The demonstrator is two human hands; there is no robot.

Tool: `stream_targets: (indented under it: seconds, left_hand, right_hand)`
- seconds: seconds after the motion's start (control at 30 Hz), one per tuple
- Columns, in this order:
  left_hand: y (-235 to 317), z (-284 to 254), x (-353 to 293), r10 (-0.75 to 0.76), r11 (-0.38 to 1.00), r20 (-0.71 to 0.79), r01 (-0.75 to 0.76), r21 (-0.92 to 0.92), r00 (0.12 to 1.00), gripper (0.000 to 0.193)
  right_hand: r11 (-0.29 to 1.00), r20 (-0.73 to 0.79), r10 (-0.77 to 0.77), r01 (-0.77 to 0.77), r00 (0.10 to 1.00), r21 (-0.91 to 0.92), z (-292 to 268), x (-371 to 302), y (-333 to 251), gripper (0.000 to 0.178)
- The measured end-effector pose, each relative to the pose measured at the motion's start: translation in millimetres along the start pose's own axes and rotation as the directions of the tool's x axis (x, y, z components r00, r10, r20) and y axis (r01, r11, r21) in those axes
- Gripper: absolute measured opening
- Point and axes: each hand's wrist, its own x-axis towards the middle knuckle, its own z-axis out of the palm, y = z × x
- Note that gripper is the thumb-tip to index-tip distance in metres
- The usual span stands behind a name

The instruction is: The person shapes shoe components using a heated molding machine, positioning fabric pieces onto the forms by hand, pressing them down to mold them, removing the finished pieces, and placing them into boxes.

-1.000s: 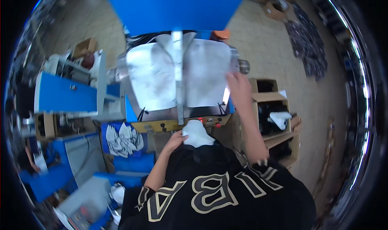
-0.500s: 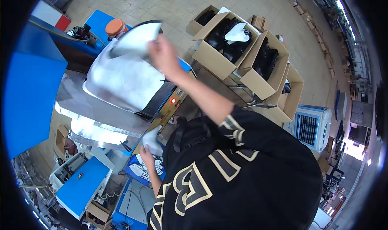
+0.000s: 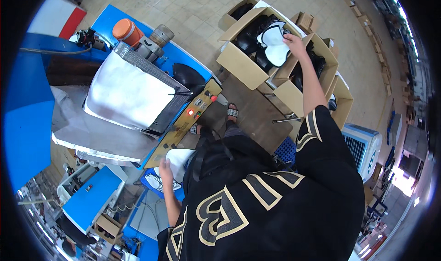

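I count three white pieces. My right hand is pinched on the edge of one white piece above an open cardboard box; a second white piece lies there among black pieces, touching or overlapping mine, I cannot tell which. My left hand is closed on a third white piece, low beside my waist. Four open boxes stand grouped on my right. One curved black piece rests at the machine's edge.

The machine carries a pale sheet and one lit red button; an orange jar stands behind. The floor is pale tile, with a darker brown area under my two sandals.

The box's walls rise around the black pieces, and my right forearm crosses the next box's rim. Between machine and boxes runs a strip of open floor.
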Motion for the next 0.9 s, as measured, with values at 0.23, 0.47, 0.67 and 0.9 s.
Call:
stream_targets:
  seconds: [0.23, 0.47, 0.67, 0.9]
  left_hand:
    - [11.2, 3.3, -55.3, -0.187, 0.977, -0.096, 0.195, 0.082, 0.978, 0.040]
    - [75.2, 23.7, -73.1, -0.125, 0.987, -0.142, 0.138, 0.087, 0.982, 0.036]
    - [102.1, 27.7, -63.0, -0.050, 0.996, -0.199, 0.064, 0.066, 0.979, 0.033]
    - [120.2, 18.7, -41.1, 0.028, 0.999, -0.331, -0.040, -0.029, 0.943, 0.028]
  right_hand:
    - [0.929, -0.402, 0.106, -0.234, 0.910, -0.286, 13.4, 66.2, 60.3, 0.044]
    - [0.752, -0.049, 0.351, -0.313, 0.935, -0.580, 59.2, 33.1, 48.9, 0.049]
    - [0.684, 0.272, 0.348, -0.044, 0.897, -0.729, 101.3, 19.8, 22.3, 0.054]
    - [0.947, 0.074, 0.132, -0.103, 0.989, -0.305, 111.6, -41.2, -76.6, 0.040]
